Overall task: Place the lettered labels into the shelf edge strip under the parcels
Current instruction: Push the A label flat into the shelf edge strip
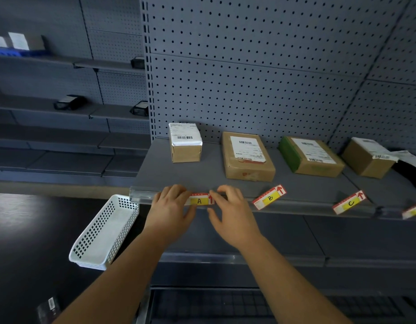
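Observation:
Label A (199, 200), yellow and white with a red arrow, sits at the clear shelf edge strip (141, 195) below the leftmost parcel (185, 142). My left hand (173, 206) pinches its left end and my right hand (230, 211) pinches its right end. Label B (269, 197) lies tilted on the shelf front under the second parcel (248, 157). Label C (349, 202) lies tilted below the green-sided parcel (310, 157). Label D (414, 211) is cut off at the right edge, near the fourth parcel (368, 157).
A white perforated basket (104, 232) stands on the dark surface to the left of the shelf. A pegboard back wall (249, 66) rises behind the parcels. Grey shelves with small dark devices (69, 102) run along the left. A lower shelf edge (225, 258) lies beneath my wrists.

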`<state>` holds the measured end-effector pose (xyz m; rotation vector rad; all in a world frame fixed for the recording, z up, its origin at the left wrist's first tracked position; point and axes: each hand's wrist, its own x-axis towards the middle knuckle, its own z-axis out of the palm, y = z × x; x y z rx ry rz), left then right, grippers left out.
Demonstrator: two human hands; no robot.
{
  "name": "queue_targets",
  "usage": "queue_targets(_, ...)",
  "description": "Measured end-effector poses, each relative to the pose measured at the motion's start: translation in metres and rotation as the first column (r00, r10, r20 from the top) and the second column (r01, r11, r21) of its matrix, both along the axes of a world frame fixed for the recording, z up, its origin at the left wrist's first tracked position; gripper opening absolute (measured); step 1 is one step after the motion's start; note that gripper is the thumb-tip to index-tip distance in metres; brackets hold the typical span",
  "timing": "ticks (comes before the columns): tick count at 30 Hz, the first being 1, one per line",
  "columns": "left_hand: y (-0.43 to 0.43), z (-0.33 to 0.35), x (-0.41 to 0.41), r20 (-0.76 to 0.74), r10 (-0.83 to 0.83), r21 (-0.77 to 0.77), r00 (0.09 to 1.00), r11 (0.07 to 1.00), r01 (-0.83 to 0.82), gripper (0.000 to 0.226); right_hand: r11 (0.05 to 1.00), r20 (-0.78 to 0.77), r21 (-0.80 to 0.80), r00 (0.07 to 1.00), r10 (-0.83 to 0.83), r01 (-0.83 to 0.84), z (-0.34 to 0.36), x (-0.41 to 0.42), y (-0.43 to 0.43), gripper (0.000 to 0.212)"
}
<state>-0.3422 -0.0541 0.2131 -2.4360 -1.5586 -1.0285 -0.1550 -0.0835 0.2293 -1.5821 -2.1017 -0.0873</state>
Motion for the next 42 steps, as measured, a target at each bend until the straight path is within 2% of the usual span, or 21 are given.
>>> queue_targets(13, 0.0012, -0.0013, 0.0002, -0.036, 0.002, 0.003, 0.999, 1.0, -0.002, 0.031, 0.998, 0.014, -0.044, 0.999, -0.05, 0.051, -0.001, -0.0068, 0.0018, 0.045)
queue_targets(18, 0.0026, -0.0032, 0.001, -0.046, -0.003, -0.012, 0.999, 1.0, 0.003, 0.03, 0.997, 0.014, -0.032, 0.998, -0.067, 0.068, -0.002, -0.0041, -0.0002, 0.037)
queue_targets(42, 0.0042, -0.0032, -0.0013, -0.093, -0.001, -0.026, 0.996, 1.0, -0.001, 0.032, 0.994, 0.005, -0.083, 0.997, -0.071, 0.071, -0.0047, -0.0047, 0.0004, 0.044)
